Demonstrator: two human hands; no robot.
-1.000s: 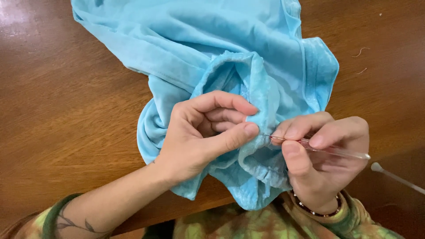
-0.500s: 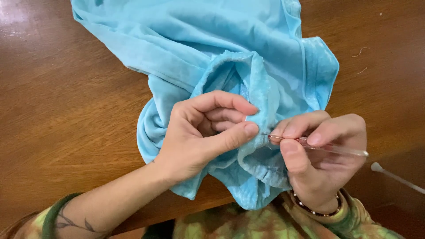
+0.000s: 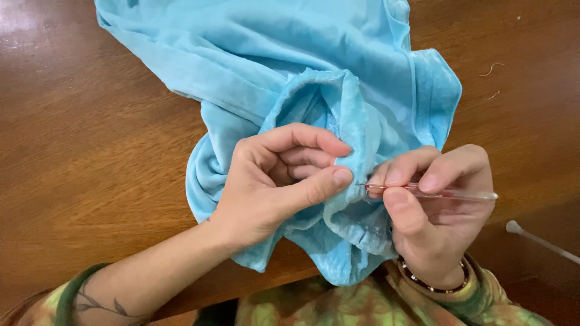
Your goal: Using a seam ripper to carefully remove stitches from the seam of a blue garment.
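here, left hand [image 3: 275, 181] pinching blue garment [image 3: 290, 78] fold, right hand [image 3: 432, 211] closed on clear-handled tool [image 3: 447, 193], wooden table [image 3: 90, 181]

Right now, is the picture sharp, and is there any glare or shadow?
Head view: sharp on the left hand, right hand and blue cloth; pale glare on the wooden table at top left; soft shadow under the cloth's left edge.

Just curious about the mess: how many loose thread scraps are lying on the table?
2: one curly thread scrap near the top right, a shorter thread scrap just below it. The blue garment may hide more.
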